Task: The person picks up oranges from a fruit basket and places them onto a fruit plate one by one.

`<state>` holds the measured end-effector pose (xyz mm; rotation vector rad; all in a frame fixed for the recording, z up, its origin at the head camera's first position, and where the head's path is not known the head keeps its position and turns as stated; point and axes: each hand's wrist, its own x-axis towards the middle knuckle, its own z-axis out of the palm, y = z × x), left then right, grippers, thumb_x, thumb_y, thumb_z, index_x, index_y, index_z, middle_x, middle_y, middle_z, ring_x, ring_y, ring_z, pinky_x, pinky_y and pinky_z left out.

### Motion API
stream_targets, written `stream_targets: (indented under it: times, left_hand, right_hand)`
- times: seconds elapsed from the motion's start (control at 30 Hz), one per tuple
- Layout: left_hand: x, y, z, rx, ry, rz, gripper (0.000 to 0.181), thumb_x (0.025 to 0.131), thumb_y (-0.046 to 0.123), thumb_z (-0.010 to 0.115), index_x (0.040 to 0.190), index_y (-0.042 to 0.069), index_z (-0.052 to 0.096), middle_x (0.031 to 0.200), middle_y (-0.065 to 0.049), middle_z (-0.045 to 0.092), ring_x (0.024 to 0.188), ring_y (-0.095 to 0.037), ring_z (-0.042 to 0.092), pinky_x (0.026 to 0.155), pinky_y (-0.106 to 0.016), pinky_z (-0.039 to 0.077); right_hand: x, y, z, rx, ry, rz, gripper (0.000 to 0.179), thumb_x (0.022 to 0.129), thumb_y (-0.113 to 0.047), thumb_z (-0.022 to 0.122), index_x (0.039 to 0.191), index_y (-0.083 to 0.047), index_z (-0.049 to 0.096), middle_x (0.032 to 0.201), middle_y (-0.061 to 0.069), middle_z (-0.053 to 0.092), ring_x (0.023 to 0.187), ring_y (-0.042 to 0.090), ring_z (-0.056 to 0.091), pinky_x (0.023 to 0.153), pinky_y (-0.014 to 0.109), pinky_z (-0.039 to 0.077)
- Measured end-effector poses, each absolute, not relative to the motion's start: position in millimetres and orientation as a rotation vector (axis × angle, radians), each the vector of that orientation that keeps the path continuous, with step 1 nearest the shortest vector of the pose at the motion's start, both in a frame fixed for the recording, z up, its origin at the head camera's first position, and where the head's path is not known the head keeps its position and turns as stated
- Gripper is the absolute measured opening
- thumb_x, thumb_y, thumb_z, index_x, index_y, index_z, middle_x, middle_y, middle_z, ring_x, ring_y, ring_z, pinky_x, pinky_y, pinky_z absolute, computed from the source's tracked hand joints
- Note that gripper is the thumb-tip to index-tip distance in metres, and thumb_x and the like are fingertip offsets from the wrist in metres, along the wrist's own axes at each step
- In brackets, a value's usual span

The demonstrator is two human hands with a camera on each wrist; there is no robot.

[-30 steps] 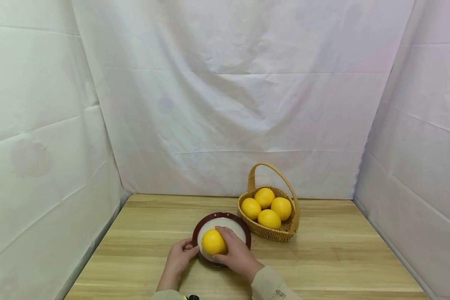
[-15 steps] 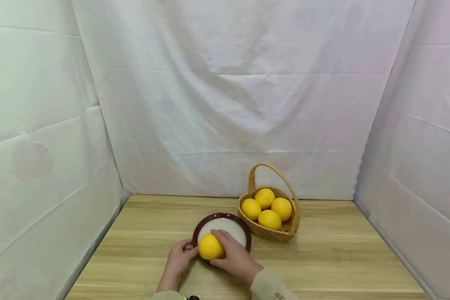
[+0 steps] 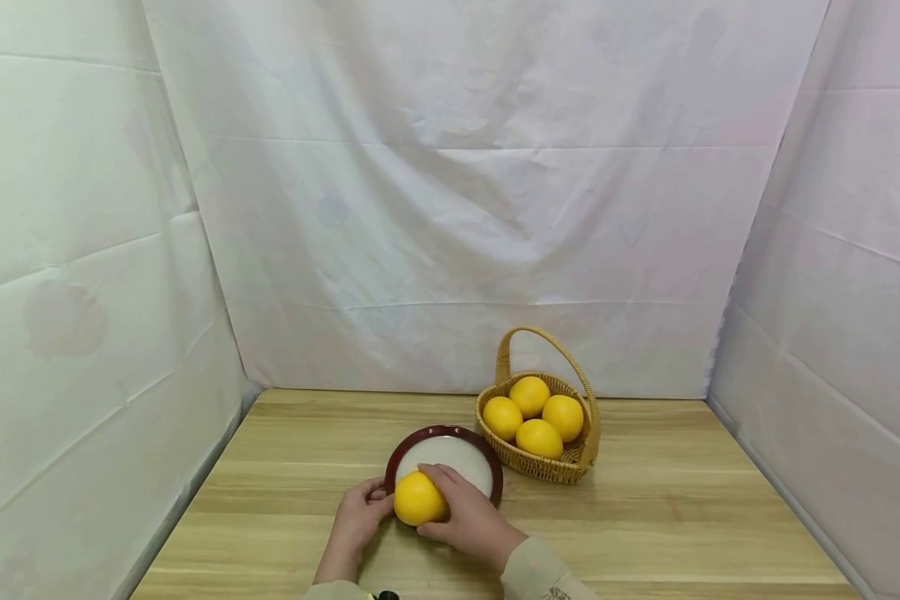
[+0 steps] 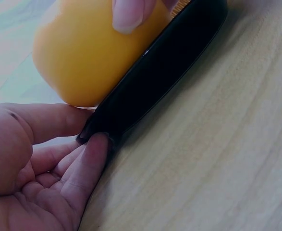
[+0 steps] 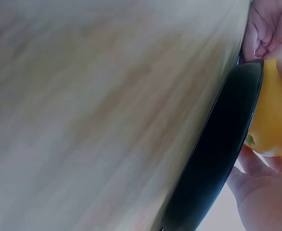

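Observation:
My right hand (image 3: pixel 474 518) grips a yellow orange (image 3: pixel 417 500) over the near left part of a plate (image 3: pixel 453 454) with a white middle and dark red rim. Thumb and fingers lie on opposite sides of the fruit. At the plate's left edge, my left hand (image 3: pixel 357 518) pinches the rim. The left wrist view shows thumb and fingers of that hand on either side of the dark plate edge (image 4: pixel 155 72), right below the orange (image 4: pixel 83 53). A small greenish spot marks the orange (image 5: pixel 273 115) in the right wrist view. Whether it touches the plate is hard to tell.
Behind the plate to the right stands a wicker basket (image 3: pixel 540 468) with a tall arched handle, holding several oranges (image 3: pixel 538 439). All of it is on a light wooden table (image 3: pixel 300 450). White cloth (image 3: pixel 450 208) hangs at the back and both sides.
The right hand has shifted the orange a little left and toward the front edge of the plate. Left hand, plate and basket have stayed in place.

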<state>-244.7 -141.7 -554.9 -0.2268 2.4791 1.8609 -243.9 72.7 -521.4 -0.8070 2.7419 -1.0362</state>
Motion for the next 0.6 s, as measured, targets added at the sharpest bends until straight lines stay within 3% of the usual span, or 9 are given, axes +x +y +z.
stream_targets:
  times: [0.37,0.6]
  left_hand:
    - [-245.8,-139.1,-554.1,-0.23,2.481,1.875,0.05,0.089,0.016,0.075,0.13,-0.008,0.061,0.106,-0.011,0.069,0.093,-0.017,0.063,0.087,-0.037,0.054]
    - [-243.6,-142.1,-552.7,-0.242,2.491,1.861,0.05,0.089,0.015,0.075,0.13,-0.008,0.061,0.106,-0.011,0.068,0.093,-0.017,0.062,0.084,-0.033,0.052]
  right_hand:
    - [-240.4,80.3,-515.3,-0.804,2.747,-0.991,0.09,0.086,-0.05,0.077,0.159,-0.034,0.027,0.158,0.003,0.041,0.139,0.025,0.048,0.111,0.052,0.042]
    - [-241.2,86.2,-515.8,-0.793,2.803,-0.934,0.088,0.088,-0.069,0.063,0.159,-0.035,0.023,0.16,0.005,0.037,0.14,0.027,0.047,0.108,0.055,0.044]
